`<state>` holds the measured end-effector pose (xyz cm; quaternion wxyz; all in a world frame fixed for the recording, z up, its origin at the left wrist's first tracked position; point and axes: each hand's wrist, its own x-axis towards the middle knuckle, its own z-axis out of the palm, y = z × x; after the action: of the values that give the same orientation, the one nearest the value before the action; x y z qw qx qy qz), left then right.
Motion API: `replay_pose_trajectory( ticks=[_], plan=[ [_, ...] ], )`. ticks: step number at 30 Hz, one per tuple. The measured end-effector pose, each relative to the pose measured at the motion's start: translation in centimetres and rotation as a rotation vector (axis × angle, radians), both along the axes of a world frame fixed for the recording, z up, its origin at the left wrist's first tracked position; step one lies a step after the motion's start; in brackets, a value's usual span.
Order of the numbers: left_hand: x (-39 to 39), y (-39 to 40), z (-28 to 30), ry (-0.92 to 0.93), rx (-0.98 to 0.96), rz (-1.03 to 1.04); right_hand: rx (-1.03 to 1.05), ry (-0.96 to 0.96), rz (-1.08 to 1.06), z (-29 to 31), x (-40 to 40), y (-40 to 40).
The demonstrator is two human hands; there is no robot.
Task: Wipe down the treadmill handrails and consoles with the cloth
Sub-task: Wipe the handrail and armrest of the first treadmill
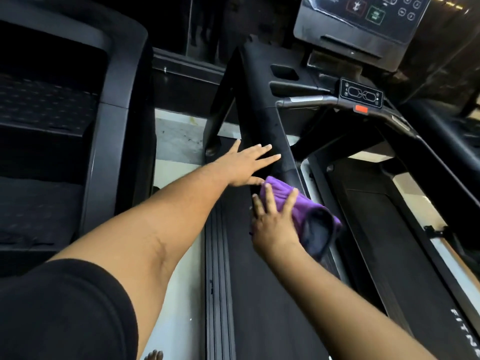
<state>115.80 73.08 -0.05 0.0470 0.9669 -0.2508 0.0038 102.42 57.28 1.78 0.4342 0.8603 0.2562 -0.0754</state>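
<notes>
A purple cloth (301, 203) with a dark grey underside lies over the near end of the treadmill's black left handrail (262, 113). My right hand (272, 219) presses flat on the cloth, fingers spread over its near edge. My left hand (244, 165) rests open on the same handrail just beyond the cloth, fingers stretched out and apart, holding nothing. The console screen (358, 24) with its buttons stands at the top right. Below it sits a small control panel (362, 93) on the front crossbar, with a red stop tab (361, 109).
A second treadmill (114, 105) stands to the left, across a narrow strip of pale floor (176, 141). The running belt (389, 229) of the treadmill lies to the right under the handrail. A black side rail (220, 255) runs below my arms.
</notes>
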Motion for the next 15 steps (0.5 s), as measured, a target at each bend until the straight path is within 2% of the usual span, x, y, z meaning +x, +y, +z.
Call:
replay_pose_trajectory(
  ticks=[2, 3, 8, 12, 15],
  plan=[
    [0.5, 0.5, 0.0, -0.013, 0.023, 0.0, -0.149, 0.071, 0.029, -0.4, 1.1, 1.5],
    [0.7, 0.8, -0.1, -0.016, 0.031, 0.006, -0.145, 0.095, 0.036, -0.2, 1.1, 1.3],
    [1.9, 1.3, -1.1, 0.021, -0.011, 0.004, 0.399, 0.02, -0.139, 3.1, -1.8, -4.5],
    [3.4, 1.2, -0.5, -0.005, 0.001, 0.001, 0.581, -0.009, -0.292, 3.4, 4.3, -2.4],
    [4.6, 1.8, -0.1, -0.011, 0.037, 0.042, 0.609, 0.003, -0.313, 3.6, 7.9, -0.7]
  ],
)
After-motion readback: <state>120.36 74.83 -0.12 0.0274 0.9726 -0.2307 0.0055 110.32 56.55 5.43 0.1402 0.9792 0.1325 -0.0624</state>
